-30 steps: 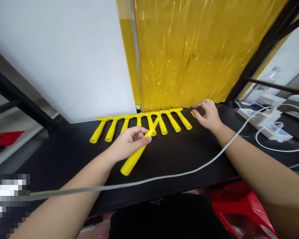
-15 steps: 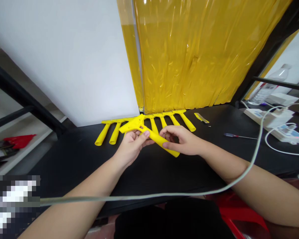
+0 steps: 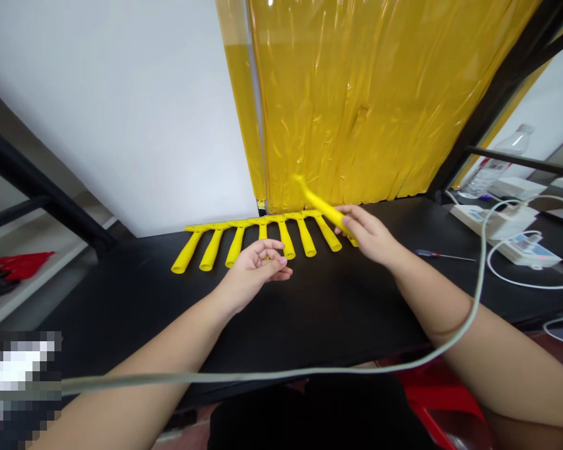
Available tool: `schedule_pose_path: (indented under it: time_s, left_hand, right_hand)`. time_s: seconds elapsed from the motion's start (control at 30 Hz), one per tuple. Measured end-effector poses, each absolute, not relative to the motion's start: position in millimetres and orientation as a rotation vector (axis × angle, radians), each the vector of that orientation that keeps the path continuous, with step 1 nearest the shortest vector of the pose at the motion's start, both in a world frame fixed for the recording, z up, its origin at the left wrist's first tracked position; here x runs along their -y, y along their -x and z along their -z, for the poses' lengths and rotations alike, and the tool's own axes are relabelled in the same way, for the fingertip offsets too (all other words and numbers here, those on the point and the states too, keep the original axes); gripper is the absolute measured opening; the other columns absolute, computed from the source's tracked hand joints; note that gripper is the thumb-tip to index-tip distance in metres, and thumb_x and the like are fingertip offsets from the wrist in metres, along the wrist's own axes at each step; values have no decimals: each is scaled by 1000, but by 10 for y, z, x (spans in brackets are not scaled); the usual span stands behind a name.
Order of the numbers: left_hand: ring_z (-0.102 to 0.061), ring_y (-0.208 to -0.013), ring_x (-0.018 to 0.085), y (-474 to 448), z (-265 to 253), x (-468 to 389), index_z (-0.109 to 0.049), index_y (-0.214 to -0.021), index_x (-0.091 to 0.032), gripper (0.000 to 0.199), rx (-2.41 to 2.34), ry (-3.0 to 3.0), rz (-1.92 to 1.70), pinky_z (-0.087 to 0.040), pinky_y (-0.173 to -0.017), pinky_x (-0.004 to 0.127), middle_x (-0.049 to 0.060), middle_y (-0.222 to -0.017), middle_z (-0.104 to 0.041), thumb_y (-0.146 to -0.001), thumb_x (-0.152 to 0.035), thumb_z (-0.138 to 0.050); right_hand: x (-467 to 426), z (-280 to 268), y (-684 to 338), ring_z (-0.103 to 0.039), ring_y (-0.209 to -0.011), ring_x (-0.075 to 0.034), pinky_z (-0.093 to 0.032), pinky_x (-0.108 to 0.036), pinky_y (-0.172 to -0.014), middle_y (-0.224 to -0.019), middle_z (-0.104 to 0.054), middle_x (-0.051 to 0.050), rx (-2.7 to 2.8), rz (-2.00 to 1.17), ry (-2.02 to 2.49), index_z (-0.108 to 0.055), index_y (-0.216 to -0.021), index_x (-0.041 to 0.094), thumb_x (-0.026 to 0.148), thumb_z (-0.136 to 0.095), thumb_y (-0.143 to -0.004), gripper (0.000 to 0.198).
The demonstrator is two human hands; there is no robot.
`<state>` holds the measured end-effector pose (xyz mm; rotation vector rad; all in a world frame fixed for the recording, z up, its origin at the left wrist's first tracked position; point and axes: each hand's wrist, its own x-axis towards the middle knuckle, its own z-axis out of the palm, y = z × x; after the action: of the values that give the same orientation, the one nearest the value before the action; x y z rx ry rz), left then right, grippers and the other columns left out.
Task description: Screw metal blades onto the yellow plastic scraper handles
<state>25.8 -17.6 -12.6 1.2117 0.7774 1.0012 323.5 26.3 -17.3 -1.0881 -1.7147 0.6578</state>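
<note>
A yellow T-shaped squeegee handle is in my right hand, its grip end between thumb and fingers. It is raised and tilted, its crosspiece blurred and up to the left in front of the yellow film. My left hand holds nothing; its fingers are loosely curled and apart, palm turned inward. Behind it, several more yellow squeegee handles lie side by side along the back of the black table, crosspieces against the wall and hollow grips pointing toward me. My left hand partly covers one of them.
A screwdriver lies on the black table to the right. Beyond it are white power strips and a clear bottle. A pale cable loops across the front, over both forearms. Black frame bars flank the table.
My left hand has let go of the squeegee handle. My right hand, now gripping it alone, has lifted it up and to the right, above the right end of the row.
</note>
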Motion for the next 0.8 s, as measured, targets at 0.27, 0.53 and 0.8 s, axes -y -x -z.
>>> schedule_pose_path:
  time_s: [0.27, 0.53, 0.8]
  left_hand:
    - [-71, -70, 14, -217, 165, 115, -64, -97, -16, 33, -840, -1428, -925, -59, -64, 25, -1, -78, -67, -83, -36, -86]
    - [-68, -67, 12, -190, 167, 117, -63, -94, -16, 30, -816, -1534, -872, -57, -63, 24, -1, -77, -66, -87, -38, -82]
    - [-65, -66, 12, -155, 107, 136, -64, -94, -16, 29, -822, -1587, -889, -57, -62, 23, 0, -74, -65, -87, -37, -82]
  right_hand:
    - [-730, 427, -4015, -54, -55, -16, -46, -30, -52, -77, -63, 1, 1348, -535, 1534, -51, -102, 24, 46, -83, -71, 50]
    - [-877, 533, -4093, -71, -106, -41, -56, -52, -95, -108, -74, -24, 1508, -39, 2083, -73, -107, 15, 45, -61, -94, 35]
    - [-833, 547, -3777, -68, -114, -49, -53, -66, -96, -123, -69, -28, 1616, 51, 2165, -64, -131, 15, 43, -49, -101, 44]
